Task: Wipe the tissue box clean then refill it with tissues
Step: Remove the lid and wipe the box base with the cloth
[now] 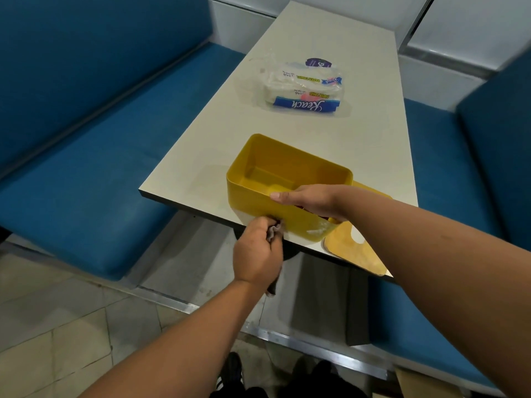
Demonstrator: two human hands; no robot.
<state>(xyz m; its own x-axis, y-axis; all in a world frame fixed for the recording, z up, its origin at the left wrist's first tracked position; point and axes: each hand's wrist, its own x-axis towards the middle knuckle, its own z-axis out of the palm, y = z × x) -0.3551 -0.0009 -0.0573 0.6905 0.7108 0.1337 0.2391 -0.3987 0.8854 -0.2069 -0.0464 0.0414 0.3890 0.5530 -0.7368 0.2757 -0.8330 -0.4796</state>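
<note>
Both hands are engaged on the tissue box [287, 179]. Your left hand [255, 251] is closed around a bunched grey cloth [274, 229] and holds it against the near outer wall of the box. Your right hand [307, 201] lies over the near rim with the fingers extended along it, steadying the box rather than clamping it.

The box is yellow, open at the top and empty. It stands at the near edge of the table [301, 53], with its near wall close to the table's edge. The lid [356, 251] lies flat just beside it on the right. The tissue packs [304, 87] lie farther up the table, well apart from the box.

Procedure for the wipe:

1. Press down on the rim with your right hand, because the box sits close to the edge and a sideways stroke is likely to shift it.
2. Draw the cloth along the wall toward the whitish residue [317, 229] near the right-hand corner.
3. Refold the cloth to a fresh face if the mark smears.
4. Turn the box to reach the remaining 3 walls, then wipe the interior.
5. Leave the packs untouched until the box is clean.
</note>
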